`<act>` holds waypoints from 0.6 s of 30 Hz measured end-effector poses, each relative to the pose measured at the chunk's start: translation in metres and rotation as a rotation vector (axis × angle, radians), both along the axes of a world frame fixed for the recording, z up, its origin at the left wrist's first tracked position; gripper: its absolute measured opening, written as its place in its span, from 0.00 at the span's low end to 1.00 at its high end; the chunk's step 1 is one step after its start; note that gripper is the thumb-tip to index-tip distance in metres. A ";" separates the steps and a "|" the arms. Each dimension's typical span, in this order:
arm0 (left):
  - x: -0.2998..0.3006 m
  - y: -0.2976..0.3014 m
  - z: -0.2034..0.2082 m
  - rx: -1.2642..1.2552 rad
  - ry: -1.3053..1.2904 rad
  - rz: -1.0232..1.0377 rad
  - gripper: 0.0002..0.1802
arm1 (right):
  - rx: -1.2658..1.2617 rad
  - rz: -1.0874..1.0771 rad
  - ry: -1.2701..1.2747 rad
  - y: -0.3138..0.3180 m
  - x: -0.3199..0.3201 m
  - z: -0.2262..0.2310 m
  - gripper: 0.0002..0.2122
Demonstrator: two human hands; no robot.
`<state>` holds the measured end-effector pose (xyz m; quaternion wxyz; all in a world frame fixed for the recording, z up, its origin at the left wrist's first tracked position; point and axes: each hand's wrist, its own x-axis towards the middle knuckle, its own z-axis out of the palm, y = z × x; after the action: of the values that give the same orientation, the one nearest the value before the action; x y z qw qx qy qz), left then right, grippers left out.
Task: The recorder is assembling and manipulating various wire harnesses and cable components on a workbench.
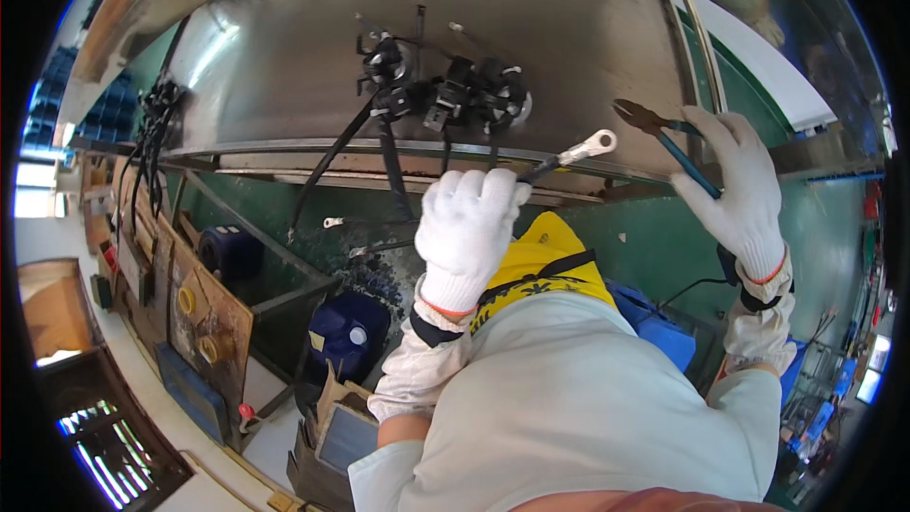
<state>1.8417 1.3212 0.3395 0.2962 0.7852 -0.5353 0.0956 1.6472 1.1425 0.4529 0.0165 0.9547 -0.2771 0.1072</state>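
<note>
1. Head view: a black cable (541,170) ending in a silver ring lug (599,142) sticks out from the left hand toward the upper right, over the front edge of a metal workbench
2. The left hand (469,223), in a white knitted glove, is closed in a fist around this cable
3. The right hand (744,185), also gloved, grasps pliers (664,130) with blue-green handles spread apart, the thumb on one handle and the fingers at the other; the dark tip points left, near the lug with a gap between
4. Two more lugged cable ends (332,223) show left of the fist, their lines running toward it; whether the fist grips them too, I cannot tell
5. On the brownish, worn metal workbench (284,57) lies a cluster of black fittings (450,95), cables trailing over the front edge
6. At the workbench's left end hangs a bundle of black cables (156,118)
7. A bright yellow cloth (545,246) shows at the person's waist, above a pale shirt (588,398)
8. Below left stand dark blue containers (346,332) on a green floor (607,228), near a wooden board (216,308)
</note>
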 end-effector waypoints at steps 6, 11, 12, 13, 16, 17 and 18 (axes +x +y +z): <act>0.000 0.007 0.010 -0.182 0.106 -0.001 0.11 | 0.255 0.005 -0.105 -0.011 0.019 -0.025 0.23; 0.019 0.045 0.006 -0.577 0.363 0.222 0.13 | 0.423 0.167 -0.147 -0.006 0.065 -0.048 0.21; 0.018 0.052 -0.005 -0.761 0.514 0.286 0.13 | 0.420 0.215 -0.153 -0.006 0.074 -0.054 0.21; 0.023 0.060 -0.017 -0.885 0.628 0.325 0.17 | 0.417 0.261 -0.159 -0.006 0.083 -0.060 0.21; 0.031 0.075 -0.043 -1.397 0.834 0.391 0.14 | 0.473 0.365 -0.216 0.002 0.115 -0.074 0.21; 0.041 0.093 -0.042 -1.321 1.005 0.478 0.16 | 0.486 0.376 -0.226 0.003 0.124 -0.078 0.21; 0.046 0.105 -0.059 -1.247 0.937 0.560 0.17 | 0.488 0.404 -0.222 0.006 0.132 -0.078 0.21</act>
<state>1.8880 1.4260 0.2807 0.8350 0.5394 0.0103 0.1079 1.7788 1.1488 0.3751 -0.2644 0.9486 -0.1000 0.1423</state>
